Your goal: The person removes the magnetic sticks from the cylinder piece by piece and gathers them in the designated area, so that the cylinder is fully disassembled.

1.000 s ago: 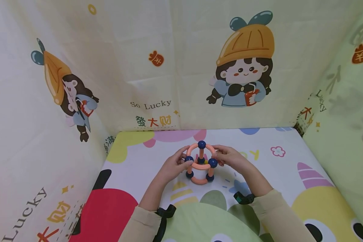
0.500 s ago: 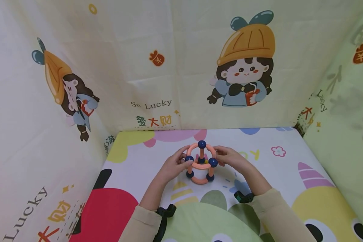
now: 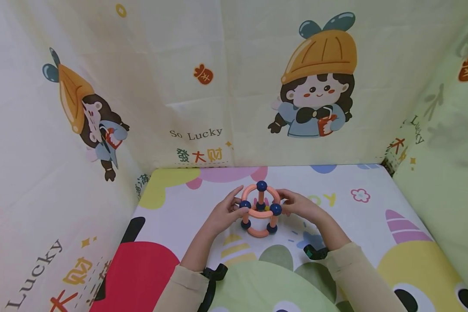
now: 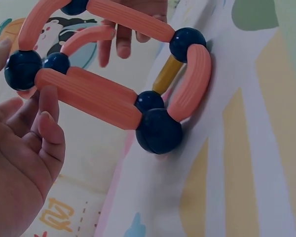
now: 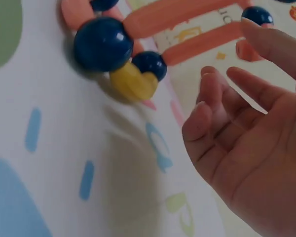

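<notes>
We seem to be steadying the ball-and-rod frame (image 3: 259,214) on the printed tabletop (image 3: 195,201), left hand (image 3: 220,216) pinching it, right hand (image 3: 302,205) loosely spread alongside; next likely calls for gentle, level handling.

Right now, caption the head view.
Left hand and right hand flank a ball-and-rod toy frame on printed tabletop.

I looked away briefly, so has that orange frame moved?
No, no visible shift either way: the orange frame stands where it did relative to the printed pink flower.
</notes>
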`<state>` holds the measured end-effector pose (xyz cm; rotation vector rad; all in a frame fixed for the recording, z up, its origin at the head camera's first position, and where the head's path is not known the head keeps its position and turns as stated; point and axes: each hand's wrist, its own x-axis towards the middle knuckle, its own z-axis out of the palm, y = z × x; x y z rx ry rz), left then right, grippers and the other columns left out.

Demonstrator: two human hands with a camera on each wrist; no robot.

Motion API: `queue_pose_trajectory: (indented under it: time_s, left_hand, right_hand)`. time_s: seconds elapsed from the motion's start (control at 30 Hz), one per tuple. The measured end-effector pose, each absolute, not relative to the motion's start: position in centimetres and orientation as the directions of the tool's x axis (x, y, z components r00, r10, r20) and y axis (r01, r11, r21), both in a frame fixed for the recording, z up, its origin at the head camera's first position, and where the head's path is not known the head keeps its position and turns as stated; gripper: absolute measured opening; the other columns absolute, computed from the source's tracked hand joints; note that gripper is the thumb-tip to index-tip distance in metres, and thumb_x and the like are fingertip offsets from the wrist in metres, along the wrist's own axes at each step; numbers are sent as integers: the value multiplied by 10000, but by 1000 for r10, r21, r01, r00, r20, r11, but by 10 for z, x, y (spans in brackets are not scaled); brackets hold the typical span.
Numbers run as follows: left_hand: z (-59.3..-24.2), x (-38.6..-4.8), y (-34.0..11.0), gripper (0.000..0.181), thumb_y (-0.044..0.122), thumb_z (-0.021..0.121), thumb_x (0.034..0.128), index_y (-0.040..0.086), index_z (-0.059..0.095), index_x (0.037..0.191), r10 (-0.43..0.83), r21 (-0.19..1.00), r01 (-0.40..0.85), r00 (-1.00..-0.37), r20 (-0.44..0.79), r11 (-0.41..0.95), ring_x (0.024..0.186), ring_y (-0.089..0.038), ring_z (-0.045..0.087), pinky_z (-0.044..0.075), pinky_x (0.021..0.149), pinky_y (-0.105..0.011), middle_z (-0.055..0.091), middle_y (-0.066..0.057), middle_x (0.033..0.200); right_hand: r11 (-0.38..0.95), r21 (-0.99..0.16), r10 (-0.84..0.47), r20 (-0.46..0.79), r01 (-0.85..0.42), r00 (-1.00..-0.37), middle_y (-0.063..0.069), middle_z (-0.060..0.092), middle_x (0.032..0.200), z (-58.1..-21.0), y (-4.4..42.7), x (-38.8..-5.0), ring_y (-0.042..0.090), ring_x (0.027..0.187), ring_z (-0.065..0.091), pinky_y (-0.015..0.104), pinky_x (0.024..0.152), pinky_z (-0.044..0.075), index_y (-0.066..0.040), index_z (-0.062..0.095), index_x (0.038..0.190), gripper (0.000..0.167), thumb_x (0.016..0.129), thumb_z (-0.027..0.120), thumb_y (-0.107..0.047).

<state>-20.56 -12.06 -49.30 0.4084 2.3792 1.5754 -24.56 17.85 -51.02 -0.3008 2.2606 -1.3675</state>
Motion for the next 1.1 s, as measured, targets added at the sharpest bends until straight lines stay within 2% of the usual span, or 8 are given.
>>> queue_pose_trajectory:
  time_s: [0.13,0.27,0.37,0.5,0.63,0.73,0.9,1.1]
  left_hand:
    - [-500,-206,-123,740,499,691,886,383,327,1520,355,927,44,-930,-98,372,891,-213,653,501,729,-312,623,-17,1214]
    - [-512,-206,-126,700,492,731,853,344,435,1470,347,910,32,-930,-125,413,905,-177,620,485,732,-324,601,27,1255]
    - [-523,-205,-128,598,478,738,856,348,521,1398,366,892,58,-922,-123,448,903,-171,612,507,707,-342,596,46,1238]
    - [-537,-205,-127,370,442,712,892,356,613,1238,406,860,135,-909,-89,493,899,-163,613,535,684,-334,594,35,1169]
    - [-543,-204,-124,192,416,687,919,343,633,1089,414,825,197,-909,-48,529,932,-138,611,526,768,-318,603,53,1144]
    - [-546,-202,-123,131,384,681,931,322,636,1036,409,811,217,-912,-30,543,944,-132,610,517,826,-327,619,62,1122]
    - [-554,-201,-122,116,372,675,937,301,628,1016,396,778,241,-918,-10,580,899,-98,600,509,803,-288,619,80,1073]
    - [-557,-201,-120,82,315,687,936,291,614,965,406,764,277,-913,21,583,813,-123,537,466,727,-267,571,54,999]
  right_hand:
    - [548,-836,-428,-283,2,-858,74,583,1281,-521,182,-250,230,936,585,343,760,513,-183,521,1410,564,909,679,-387]
    - [609,-793,-395,-283,-18,-874,81,640,1111,-528,179,-254,211,833,587,316,711,494,-161,604,1290,452,913,676,-401]
    - [646,-763,-362,-295,-10,-884,73,643,1000,-531,174,-257,211,772,576,312,687,466,-174,627,1250,386,910,667,-352]
    - [664,-747,-344,-306,0,-887,74,636,965,-533,167,-259,219,750,560,318,676,439,-173,648,1255,373,899,664,-286]
    - [676,-736,-347,-325,6,-880,69,622,874,-538,163,-260,217,705,542,312,654,420,-170,679,1226,326,918,655,-274]
    - [681,-732,-336,-341,23,-878,70,595,781,-542,160,-259,218,653,533,306,626,410,-170,696,1194,294,928,648,-287]
    - [690,-724,-326,-320,8,-889,54,608,802,-544,155,-258,213,698,542,307,647,405,-154,701,1192,297,934,639,-289]
    - [704,-710,-322,-308,-9,-895,52,627,842,-542,152,-258,212,778,542,328,701,401,-124,696,1214,323,930,632,-263]
